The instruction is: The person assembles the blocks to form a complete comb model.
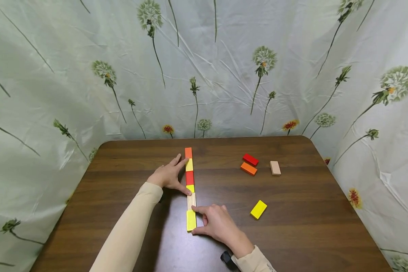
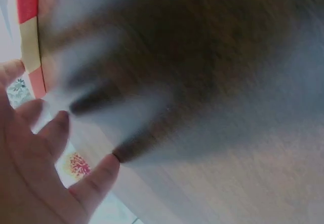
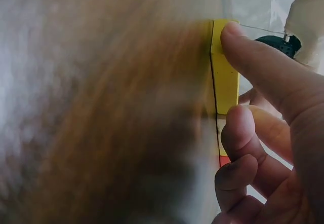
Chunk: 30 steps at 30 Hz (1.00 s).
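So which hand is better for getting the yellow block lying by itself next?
Probably the right hand: it's nearer the loose yellow block, on the same side of the row of blocks. The left hand is on the other side.

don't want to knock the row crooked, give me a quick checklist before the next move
1. Row of blocks roughly straight: ok
2. Right hand holding the nearest yellow block: ok
3. Left hand off the row: not ok, it touches it
4. Every joint closed tight: cannot tell, hands cover parts
5. Loose red block, loose orange block, loose pale block and loose yellow block apart from the row: ok
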{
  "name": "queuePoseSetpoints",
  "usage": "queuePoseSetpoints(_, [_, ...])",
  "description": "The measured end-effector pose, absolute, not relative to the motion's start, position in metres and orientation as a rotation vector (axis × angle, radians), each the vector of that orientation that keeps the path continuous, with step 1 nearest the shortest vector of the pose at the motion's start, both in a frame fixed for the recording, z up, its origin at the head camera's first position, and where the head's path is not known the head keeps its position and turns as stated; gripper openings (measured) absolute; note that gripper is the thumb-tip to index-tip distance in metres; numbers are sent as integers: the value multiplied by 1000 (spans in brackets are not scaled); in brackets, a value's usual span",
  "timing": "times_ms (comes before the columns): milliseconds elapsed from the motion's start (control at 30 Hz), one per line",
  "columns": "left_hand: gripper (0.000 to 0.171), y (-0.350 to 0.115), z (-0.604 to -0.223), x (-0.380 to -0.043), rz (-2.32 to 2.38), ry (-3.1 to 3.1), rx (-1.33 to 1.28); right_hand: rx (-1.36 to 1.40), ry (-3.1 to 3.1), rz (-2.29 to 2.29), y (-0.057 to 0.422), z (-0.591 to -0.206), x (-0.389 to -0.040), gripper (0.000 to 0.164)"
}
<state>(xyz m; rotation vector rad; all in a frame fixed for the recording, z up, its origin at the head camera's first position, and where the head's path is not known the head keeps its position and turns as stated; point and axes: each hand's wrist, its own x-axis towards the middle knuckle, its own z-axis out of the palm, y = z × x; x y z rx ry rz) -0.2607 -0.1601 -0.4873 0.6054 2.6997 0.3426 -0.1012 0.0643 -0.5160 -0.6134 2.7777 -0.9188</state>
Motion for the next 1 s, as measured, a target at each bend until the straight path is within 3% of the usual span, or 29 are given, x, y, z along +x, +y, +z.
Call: queuePoseSetpoints(1000, [137, -157, -490, -258, 475, 2625, 732, -664, 2737, -956, 64, -517, -100, 66])
